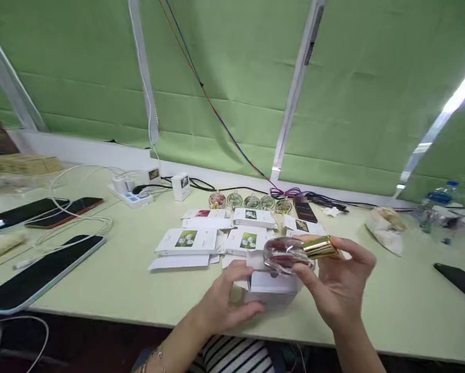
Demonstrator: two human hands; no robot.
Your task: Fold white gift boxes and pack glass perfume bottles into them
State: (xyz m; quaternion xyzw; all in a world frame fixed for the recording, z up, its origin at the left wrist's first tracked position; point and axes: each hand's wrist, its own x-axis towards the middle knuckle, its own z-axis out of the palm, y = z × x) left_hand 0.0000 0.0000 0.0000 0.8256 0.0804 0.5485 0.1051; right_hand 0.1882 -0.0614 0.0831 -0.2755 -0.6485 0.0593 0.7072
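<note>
My right hand (337,280) grips a clear, dark red glass bottle (284,254) by its body and its gold cap (318,247), with the bottle lying sideways. Under the bottle is an open white box (273,285). My left hand (232,300) holds this box from its left side, thumb and fingers around it. Flat white boxes with flower pictures lie behind, among them one at the left (185,241) and one in the middle (250,239). Several round glass bottles (251,202) stand in a row at the back.
Phones (49,269) and white cables lie at the left, near a power strip (133,197). A small upright box (181,187) stands at the back. A black box (305,211), a crumpled white bag (385,228) and a dark phone (460,282) are to the right.
</note>
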